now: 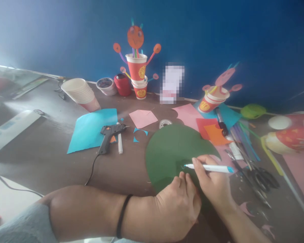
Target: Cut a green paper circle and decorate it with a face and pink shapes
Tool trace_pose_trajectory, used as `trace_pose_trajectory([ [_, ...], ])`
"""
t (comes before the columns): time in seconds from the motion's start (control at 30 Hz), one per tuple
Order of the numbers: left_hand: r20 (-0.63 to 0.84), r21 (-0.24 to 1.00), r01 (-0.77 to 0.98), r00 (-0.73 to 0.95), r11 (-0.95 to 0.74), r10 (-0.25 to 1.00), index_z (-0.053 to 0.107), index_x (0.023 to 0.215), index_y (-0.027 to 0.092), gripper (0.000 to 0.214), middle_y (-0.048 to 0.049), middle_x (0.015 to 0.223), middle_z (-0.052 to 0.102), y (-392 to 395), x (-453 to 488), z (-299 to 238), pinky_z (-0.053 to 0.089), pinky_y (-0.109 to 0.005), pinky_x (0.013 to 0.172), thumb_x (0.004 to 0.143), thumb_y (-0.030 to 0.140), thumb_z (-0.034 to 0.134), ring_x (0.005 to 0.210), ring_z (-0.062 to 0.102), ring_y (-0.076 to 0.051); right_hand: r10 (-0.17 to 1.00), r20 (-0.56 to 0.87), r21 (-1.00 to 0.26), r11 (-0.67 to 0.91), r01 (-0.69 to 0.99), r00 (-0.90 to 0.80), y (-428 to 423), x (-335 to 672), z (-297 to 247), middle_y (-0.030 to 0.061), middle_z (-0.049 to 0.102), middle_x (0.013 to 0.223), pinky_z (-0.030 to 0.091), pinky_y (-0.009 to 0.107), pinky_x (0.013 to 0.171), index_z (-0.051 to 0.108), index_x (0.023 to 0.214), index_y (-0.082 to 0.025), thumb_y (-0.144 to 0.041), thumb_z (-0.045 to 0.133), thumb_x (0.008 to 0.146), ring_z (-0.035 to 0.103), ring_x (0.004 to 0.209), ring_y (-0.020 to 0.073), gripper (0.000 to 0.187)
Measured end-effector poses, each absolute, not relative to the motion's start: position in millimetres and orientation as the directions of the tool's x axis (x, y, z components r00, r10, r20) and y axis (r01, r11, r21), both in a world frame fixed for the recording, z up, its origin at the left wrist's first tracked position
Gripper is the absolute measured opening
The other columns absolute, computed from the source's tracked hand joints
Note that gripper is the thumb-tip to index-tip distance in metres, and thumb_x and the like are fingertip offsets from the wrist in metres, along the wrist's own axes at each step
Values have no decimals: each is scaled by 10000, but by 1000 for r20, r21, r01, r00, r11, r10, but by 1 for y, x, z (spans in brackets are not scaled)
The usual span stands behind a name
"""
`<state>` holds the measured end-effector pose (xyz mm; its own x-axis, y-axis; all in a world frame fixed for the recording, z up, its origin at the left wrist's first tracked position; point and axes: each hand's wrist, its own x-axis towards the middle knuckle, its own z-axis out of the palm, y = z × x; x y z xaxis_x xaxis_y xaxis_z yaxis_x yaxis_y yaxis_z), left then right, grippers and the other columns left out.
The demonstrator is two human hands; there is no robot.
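A large rounded piece of green paper [177, 145] lies on the brown table. My right hand [214, 182] holds a white marker pen with a blue end [210, 167] in a writing grip. Its tip meets the green paper, where a small light mark shows. My left hand [179, 206] is closed, fingers curled and pressed together on the lower part of the green paper, just below the pen tip. Whether they pinch something small is hidden. A black band circles my left wrist.
Left of the paper lie a glue gun [110, 135], a blue sheet [88, 131] and a capped marker [120, 140]. Stacked cups [79, 94] and cup figures [136, 67] stand behind. Scissors [260, 179], paper scraps and pipe cleaners crowd the right.
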<state>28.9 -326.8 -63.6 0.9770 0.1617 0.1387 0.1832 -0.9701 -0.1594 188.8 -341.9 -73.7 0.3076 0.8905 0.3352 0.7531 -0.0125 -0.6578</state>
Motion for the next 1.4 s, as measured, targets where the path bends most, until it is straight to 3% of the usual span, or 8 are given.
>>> trace_pose_trajectory([
  [0.6, 124, -175, 173, 980, -969, 153, 491, 1212, -5, 547, -304, 1228, 501, -326, 28, -60, 361, -454, 862, 915, 435, 357, 1152, 488, -398, 894, 301, -689, -38, 724, 333, -344, 190, -76, -5, 554, 604, 416, 240, 537, 523, 714, -201, -319, 489, 886, 536, 565, 136, 212],
  [0.8, 134, -170, 169, 980, -971, 147, 497, 1206, -5, 547, -305, 1215, 510, -327, 28, -61, 358, -463, 859, 913, 436, 359, 1132, 500, -400, 857, 302, -731, -74, 678, 418, -347, 193, -74, -22, 498, 574, 394, 237, 520, 509, 680, -199, -309, 483, 892, 483, 528, 119, 240],
  [1.4, 156, -177, 176, 977, -968, 149, 508, 1208, -11, 543, -308, 1213, 513, -328, 29, -62, 327, -489, 858, 911, 423, 374, 1109, 514, -407, 883, 299, -708, -49, 704, 363, -343, 192, -76, -11, 531, 582, 403, 242, 509, 529, 705, -192, -329, 485, 888, 510, 533, 131, 233],
])
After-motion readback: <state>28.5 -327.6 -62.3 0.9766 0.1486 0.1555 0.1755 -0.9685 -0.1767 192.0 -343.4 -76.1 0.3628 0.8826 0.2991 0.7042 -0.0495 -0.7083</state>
